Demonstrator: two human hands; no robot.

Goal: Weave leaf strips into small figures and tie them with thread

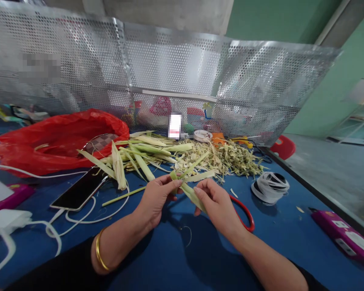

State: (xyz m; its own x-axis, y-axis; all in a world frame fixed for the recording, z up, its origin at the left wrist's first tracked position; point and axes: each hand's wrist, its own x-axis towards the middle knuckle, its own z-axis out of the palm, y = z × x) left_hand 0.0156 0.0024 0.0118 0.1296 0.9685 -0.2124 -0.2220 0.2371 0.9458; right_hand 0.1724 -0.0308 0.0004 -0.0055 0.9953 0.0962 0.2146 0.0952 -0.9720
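Over the near middle of the blue table, both my hands pinch pale green corn husk strips (191,194). My left hand (157,196) grips the strips where they cross or fold, thumb on top. With thumb and fingers closed, my right hand (214,202) holds the wide end of one strip. Two narrow ends stick out to the upper right between the hands. Beyond them lies a pile of corn husks (145,151), with a heap of dried plant bits (224,157) to its right. Red scissor handles (247,216) show partly behind my right hand.
A red plastic bag (54,133) stands open at the left. Near it lie a phone (80,190) and white cables. At the right are a roll of white cord (270,188) and a purple power strip (342,234). A perforated metal screen (172,60) borders the table's back.
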